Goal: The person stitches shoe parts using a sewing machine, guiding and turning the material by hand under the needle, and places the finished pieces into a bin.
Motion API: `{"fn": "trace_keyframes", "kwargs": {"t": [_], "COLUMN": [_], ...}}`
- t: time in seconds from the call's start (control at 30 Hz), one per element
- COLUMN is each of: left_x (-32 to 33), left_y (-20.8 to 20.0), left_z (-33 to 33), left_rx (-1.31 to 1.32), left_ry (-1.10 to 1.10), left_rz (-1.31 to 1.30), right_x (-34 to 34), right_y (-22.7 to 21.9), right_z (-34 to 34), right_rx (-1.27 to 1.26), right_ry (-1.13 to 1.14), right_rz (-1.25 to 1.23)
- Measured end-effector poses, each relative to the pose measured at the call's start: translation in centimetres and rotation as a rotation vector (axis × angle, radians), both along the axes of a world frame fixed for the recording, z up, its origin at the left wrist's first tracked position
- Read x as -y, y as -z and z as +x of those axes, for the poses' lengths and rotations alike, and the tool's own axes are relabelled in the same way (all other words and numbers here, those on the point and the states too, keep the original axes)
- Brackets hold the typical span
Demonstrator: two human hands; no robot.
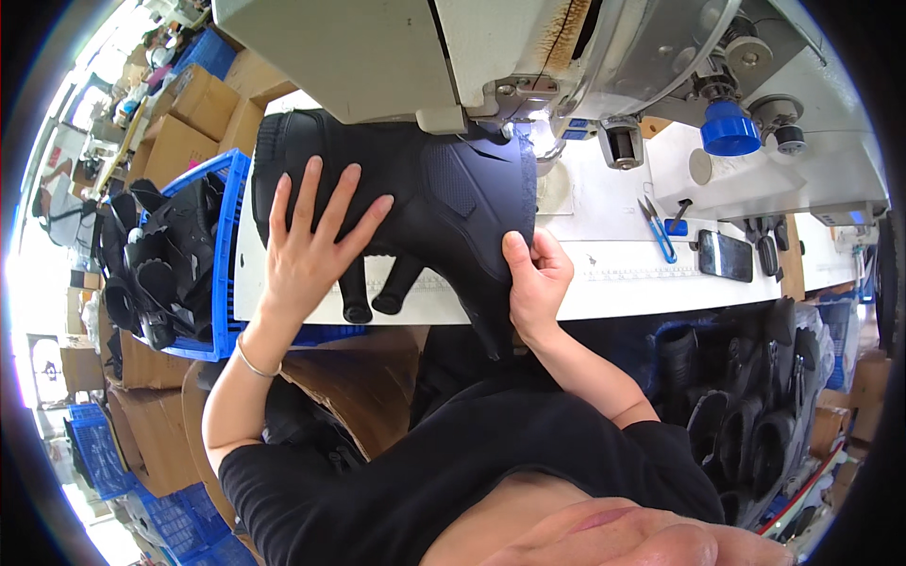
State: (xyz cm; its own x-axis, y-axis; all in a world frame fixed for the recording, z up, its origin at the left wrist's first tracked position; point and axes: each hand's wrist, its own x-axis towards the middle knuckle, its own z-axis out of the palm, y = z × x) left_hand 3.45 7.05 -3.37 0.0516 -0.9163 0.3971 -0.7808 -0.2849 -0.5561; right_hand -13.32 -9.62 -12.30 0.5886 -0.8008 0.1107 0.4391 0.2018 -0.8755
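Head view: my left hand lies palm down on the black boot, its fingers spread wide and reaching up over the foot part, gripping nothing between them. My right hand is closed on the boot's near side by the top opening, thumb uppermost and the other fingers curled. The boot rests on its side, sole to the left, with its top opening to the right, under the sewing machine; whether the needle touches it I can't tell. The white table runs beneath. To the right of the boot are blue-handled snips and a phone; to its left, a blue crate holds black footwear.
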Motion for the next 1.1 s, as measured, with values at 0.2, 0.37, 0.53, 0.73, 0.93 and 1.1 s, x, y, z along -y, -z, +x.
{"fn": "trace_keyframes", "kwargs": {"t": [0.2,0.37,0.53,0.73,0.93,1.1], "left_x": [0.2,0.4,0.5,0.6,1.4,2.2], "left_y": [-0.4,-1.0,-1.5,-2.2,-3.8,-4.7], "left_z": [0.1,0.1,-0.2,-1.0,-0.3,1.2], "left_rx": [0.053,-0.016,-0.06,-0.132,-0.223,-0.24], "left_ry": [-0.017,-0.046,-0.063,-0.104,-0.11,-0.095], "left_rz": [0.001,0.026,0.053,0.086,0.156,0.188], "right_x": [0.3,0.0,-0.9,-0.5,0.5,1.0], "right_y": [0.0,0.4,1.9,1.3,-0.4,-1.6], "right_z": [0.3,-2.2,-4.4,-4.7,-3.6,-2.5], "right_rx": [-0.013,-0.275,-0.217,-0.162,-0.182,-0.193], "right_ry": [0.015,-0.216,-0.297,-0.246,-0.25,-0.266], "right_rz": [-0.098,-0.178,-0.261,-0.177,-0.093,-0.021]}}
